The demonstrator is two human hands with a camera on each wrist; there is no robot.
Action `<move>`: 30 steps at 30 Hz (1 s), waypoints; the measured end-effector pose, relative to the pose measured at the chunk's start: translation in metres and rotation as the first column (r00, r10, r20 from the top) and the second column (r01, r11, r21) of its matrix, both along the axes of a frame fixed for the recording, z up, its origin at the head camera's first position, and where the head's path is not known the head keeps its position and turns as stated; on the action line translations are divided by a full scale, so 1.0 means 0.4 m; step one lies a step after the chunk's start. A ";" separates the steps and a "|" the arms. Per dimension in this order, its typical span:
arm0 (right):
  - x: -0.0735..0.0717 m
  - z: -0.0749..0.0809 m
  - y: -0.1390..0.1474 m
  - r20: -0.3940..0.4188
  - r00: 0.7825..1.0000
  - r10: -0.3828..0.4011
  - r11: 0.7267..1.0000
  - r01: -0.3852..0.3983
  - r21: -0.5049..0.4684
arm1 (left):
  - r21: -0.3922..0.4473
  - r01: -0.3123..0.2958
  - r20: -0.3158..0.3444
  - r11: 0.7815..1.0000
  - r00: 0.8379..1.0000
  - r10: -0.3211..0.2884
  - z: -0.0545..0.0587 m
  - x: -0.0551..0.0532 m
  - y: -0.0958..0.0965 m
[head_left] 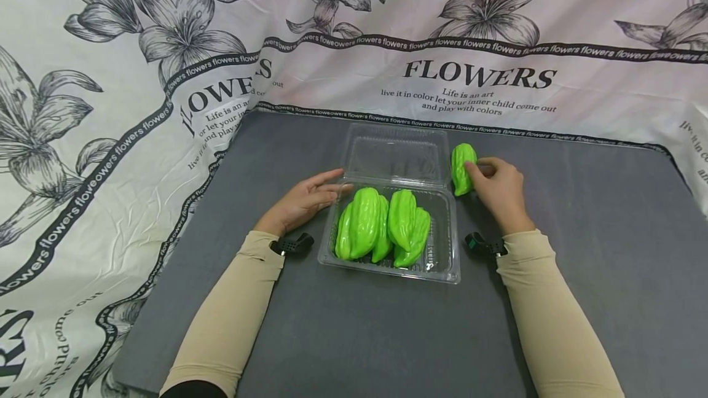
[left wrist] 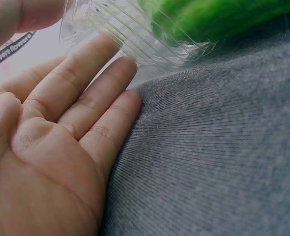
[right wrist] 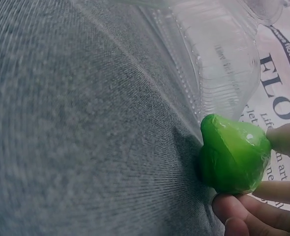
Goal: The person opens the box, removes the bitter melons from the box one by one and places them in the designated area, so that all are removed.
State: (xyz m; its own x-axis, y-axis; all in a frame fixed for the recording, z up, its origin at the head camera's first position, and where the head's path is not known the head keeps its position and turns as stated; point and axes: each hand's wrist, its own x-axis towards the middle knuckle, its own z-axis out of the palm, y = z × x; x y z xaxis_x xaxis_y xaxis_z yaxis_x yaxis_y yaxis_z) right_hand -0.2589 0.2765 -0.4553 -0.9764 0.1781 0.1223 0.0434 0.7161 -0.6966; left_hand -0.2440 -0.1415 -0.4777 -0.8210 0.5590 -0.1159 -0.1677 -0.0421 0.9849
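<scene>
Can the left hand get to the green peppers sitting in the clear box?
Probably yes. The left hand is right by the left side of the clear box, the lid is open at the back, and nothing seems to cover the green peppers.

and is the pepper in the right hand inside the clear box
No, the right hand holds that green pepper outside the clear box, beside its open lid.

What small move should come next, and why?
Probably lift the outside pepper over the right end of the box: the right hand pinches it, bare floor shows there, and the left hand is at the box's opposite side.
</scene>
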 end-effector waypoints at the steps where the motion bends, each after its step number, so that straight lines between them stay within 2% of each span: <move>1: -0.001 0.000 0.000 -0.005 1.000 0.000 1.000 0.000 0.001 | 0.000 -0.001 0.002 1.000 1.000 0.001 0.001 0.000 0.000; 7: 0.000 0.006 -0.002 -0.013 1.000 0.017 1.000 -0.017 -0.014 | 0.006 -0.004 -0.003 1.000 1.000 0.004 0.008 0.001 -0.001; 18: 0.012 0.006 -0.005 0.012 0.999 0.031 0.999 -0.031 0.008 | 0.007 -0.003 0.005 1.000 1.000 0.003 -0.001 0.002 0.001; 30: 0.022 0.040 -0.007 0.047 0.997 0.062 0.997 -0.064 0.045 | 0.017 0.002 0.010 1.000 1.000 -0.002 0.002 -0.001 0.001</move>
State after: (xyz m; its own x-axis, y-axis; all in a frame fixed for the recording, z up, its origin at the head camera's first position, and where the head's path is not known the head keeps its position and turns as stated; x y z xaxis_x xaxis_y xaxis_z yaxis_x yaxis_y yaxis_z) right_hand -0.2502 0.2736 -0.4395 -0.9902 0.1114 0.0841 0.0283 0.7502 -0.6606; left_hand -0.2444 -0.1413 -0.4769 -0.8190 0.5622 -0.1145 -0.1774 -0.0582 0.9824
